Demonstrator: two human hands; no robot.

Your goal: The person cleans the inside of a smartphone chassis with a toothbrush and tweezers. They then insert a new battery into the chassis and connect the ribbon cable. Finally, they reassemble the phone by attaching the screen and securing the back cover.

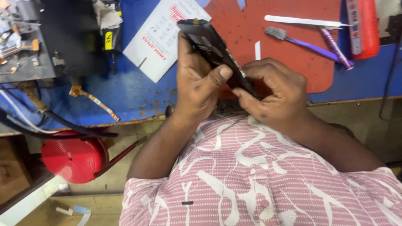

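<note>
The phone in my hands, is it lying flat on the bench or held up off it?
Held up: the dark phone is tilted, gripped between left hand and right hand above the blue bench.

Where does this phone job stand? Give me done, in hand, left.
Done: a flex cable lies loose on the bench. In hand: left hand and right hand grip the tilted dark phone, right hand at its lower edge. Left: purple brush and white tool lie untouched.
</note>
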